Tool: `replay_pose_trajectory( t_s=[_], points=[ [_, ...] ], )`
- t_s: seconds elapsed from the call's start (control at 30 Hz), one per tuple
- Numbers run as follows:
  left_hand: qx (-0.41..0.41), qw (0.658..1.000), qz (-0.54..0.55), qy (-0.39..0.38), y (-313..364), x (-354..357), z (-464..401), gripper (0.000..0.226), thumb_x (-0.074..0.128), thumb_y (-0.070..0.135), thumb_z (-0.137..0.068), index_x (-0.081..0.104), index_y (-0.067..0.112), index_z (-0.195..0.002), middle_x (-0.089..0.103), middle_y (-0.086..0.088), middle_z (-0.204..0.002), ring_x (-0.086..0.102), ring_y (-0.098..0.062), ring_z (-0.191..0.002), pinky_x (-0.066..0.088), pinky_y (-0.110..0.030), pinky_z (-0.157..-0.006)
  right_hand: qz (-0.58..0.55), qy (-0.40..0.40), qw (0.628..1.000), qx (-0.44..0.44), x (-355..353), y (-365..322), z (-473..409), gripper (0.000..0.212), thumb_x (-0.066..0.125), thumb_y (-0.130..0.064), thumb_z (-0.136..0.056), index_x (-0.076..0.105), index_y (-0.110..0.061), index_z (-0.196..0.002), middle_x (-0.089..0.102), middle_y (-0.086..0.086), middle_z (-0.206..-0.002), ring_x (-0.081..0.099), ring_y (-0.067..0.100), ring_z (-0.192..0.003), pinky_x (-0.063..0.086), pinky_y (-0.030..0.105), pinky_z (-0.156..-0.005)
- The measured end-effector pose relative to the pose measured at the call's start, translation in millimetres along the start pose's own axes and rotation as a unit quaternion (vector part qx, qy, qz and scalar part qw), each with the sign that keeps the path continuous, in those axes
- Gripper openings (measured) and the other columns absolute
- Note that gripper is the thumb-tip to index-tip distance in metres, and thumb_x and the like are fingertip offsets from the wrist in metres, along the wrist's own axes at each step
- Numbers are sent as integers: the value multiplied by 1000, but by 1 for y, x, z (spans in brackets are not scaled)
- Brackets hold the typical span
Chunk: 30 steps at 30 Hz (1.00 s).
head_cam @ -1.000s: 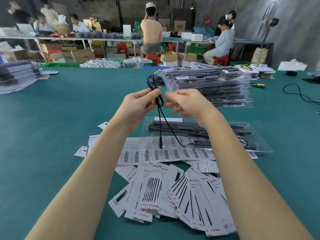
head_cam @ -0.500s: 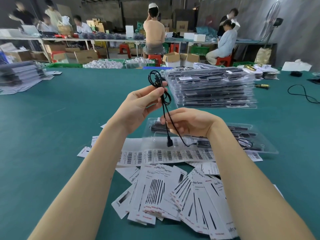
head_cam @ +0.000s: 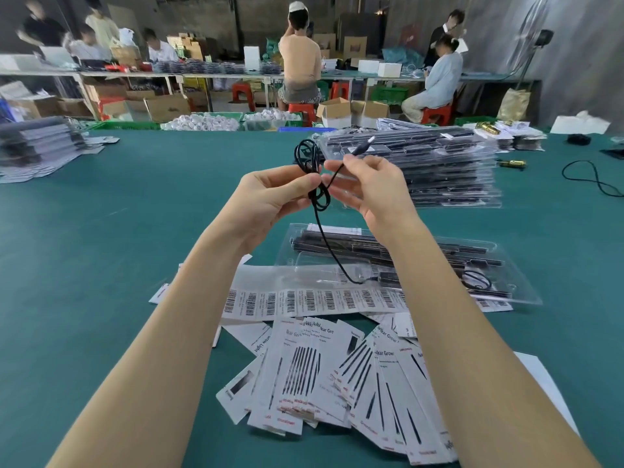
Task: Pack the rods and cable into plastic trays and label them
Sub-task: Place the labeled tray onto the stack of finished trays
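Black cable [head_cam: 317, 197]: it hangs between the two hands, above the open tray; several loops are gathered at the left fingertips, and one strand runs down into the tray below.
Left hand [head_cam: 270, 201]: thumb and fingers are curled and pinch the bundle of loops, so the coil stays together.
Right hand [head_cam: 369, 187]: thumb and forefinger pinch the cable near its plug end [head_cam: 363, 146], which points up and away from the fingertips; the other fingers are spread loosely under it.
Plastic tray [head_cam: 520, 292]: it lies on the green table [head_cam: 101, 265], below and just behind the hands; black rods [head_cam: 341, 241] are already in its long slots, and a small black coil sits at its right side.
Step in hand: I judge that the person is winding the cable into a small coil before it goes into the tray.
Next move: it calls for wrapping the free end round the loops, then lowering the coil from the fingers into its pocket without letting the loops spring open.
Labels: a barcode strip [head_cam: 304, 302] lies nearer than the tray, under the wrists; printed cards [head_cam: 304, 366] are spread closer still.
Finished trays: a stack [head_cam: 449, 173] stands just beyond the right fingers.
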<state>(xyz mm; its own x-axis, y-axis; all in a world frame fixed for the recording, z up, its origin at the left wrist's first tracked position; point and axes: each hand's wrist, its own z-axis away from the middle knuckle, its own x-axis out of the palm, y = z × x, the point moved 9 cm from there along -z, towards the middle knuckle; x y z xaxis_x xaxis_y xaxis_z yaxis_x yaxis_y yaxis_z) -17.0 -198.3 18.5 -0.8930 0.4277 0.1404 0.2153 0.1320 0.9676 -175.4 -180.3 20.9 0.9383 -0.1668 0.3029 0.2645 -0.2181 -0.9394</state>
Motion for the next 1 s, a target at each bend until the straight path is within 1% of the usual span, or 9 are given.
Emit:
replay_pose_trajectory(
  t_s=[0.03,0.2,0.3,0.4,0.5,0.6,0.73,0.87,1.0],
  points=[
    [-2,1000,-5,20,-1,-4,-1,25,78,20,-79,78,10,-102,77,-2,-96,70,-9,-83,55,-16,-75,2,0,1000,-1,1,-1,0,11,56,-15,-103,48,-10,-109,79,4,-90,77,20,-80,59,25,-64],
    [2,997,-9,78,-5,-18,-2,19,80,17,-82,79,11,-100,78,-1,-89,70,-8,-75,56,-16,-72,168,-65,984,-17,7,-2,8,10,67,-15,-97,68,-18,-106,79,0,-90,76,18,-74,57,23,-61],
    [-3,998,-15,69,-7,-18,-2,28,84,24,-74,80,13,-100,78,-2,-92,68,-8,-75,56,-17,-72,178,-62,982,-15,8,-3,10,9,72,-14,-93,74,-18,-100,79,0,-93,77,19,-76,58,24,-62],
    [-8,999,-5,42,-7,-12,-1,37,86,30,-64,81,14,-97,78,-4,-94,68,-9,-77,56,-17,-74,189,-23,981,-34,4,-7,9,5,75,-19,-91,76,-23,-92,78,-5,-85,70,5,-69,57,21,-63],
    [-8,1000,-7,18,-7,-5,0,32,85,30,-64,82,19,-93,78,-4,-97,71,-8,-82,56,-17,-75,180,-9,983,-36,6,-5,11,8,76,-16,-90,77,-24,-87,77,-7,-77,68,3,-63,59,22,-64],
    [-3,1000,-2,17,-5,-2,1,41,86,29,-64,78,14,-101,78,-7,-100,73,-14,-89,58,-22,-81,159,-27,986,-35,13,-1,14,12,74,-12,-91,76,-23,-85,77,-5,-76,72,9,-65,58,22,-62],
    [-9,999,31,20,-4,-2,3,54,85,23,-67,64,8,-115,77,-10,-99,75,-18,-88,56,-21,-78,126,-51,990,-31,16,-4,15,11,72,-10,-92,76,-19,-90,77,-4,-77,70,8,-65,56,21,-64],
    [-21,999,43,-11,-7,4,4,38,81,23,-73,76,14,-109,77,-3,-104,73,-11,-93,55,-16,-78,102,-73,992,-20,16,-2,17,12,72,-7,-92,76,-17,-95,77,-2,-83,70,9,-73,56,21,-69],
    [-44,997,59,-26,-11,8,3,29,81,23,-72,81,20,-101,77,-1,-101,72,-9,-86,54,-15,-76,80,-79,994,-11,13,-3,20,14,74,-5,-89,72,-13,-101,76,0,-83,71,13,-76,59,26,-73]
  ],
)
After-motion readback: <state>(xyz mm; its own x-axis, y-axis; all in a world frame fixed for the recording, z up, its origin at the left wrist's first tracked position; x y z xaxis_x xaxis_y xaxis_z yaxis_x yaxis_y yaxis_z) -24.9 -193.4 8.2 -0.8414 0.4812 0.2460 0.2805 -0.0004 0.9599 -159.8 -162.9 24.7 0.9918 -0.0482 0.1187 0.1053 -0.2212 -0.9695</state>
